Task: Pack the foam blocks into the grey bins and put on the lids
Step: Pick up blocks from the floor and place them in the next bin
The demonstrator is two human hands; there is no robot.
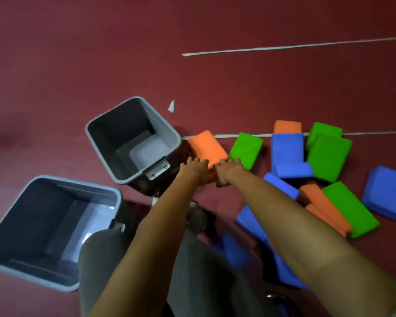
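Beside the far grey bin [110, 138], left hand [193, 168] and right hand [226, 171] are gripping the orange foam block [206, 146] together.

Maroon floor [78, 65] — two pale tape strips, far [295, 45] and near [375, 133]; small white scrap [171, 106] between.

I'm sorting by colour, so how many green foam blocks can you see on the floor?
4. Left green block, right of the leftmost orange block; back green block; big green block overlapping it; near green block, closest to the camera. Others may be hidden.
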